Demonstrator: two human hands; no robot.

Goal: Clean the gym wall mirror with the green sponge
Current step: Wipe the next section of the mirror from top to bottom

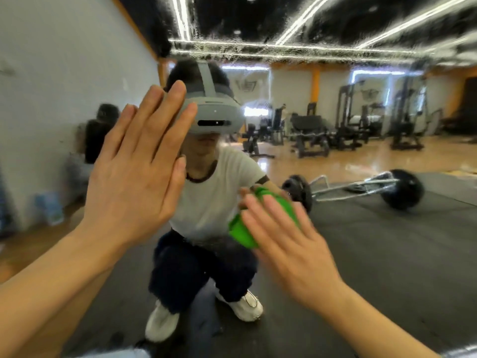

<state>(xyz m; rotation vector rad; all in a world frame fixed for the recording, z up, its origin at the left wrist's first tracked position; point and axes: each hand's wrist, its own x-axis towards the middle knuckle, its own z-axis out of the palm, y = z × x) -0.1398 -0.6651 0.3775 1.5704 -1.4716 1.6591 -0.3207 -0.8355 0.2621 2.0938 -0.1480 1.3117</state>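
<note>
Left hand (134, 174): fingers straight, palm flat against the wall mirror (361, 241), holding nothing | Right hand (286, 241): blurred, fingers seemingly straight, pressing the green sponge (244, 232) to the glass, low and right of centre | Reflection: crouching person in a headset; barbell (353, 189) on dark mat behind; upper glass streaked wet.

Gym, weight machines (348, 125), barbell (356, 188), wall mirror (387, 241)

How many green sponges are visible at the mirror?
1. One green sponge is under the straight fingers of the right hand, pressed on the glass wall mirror. The left hand holds none.
</note>
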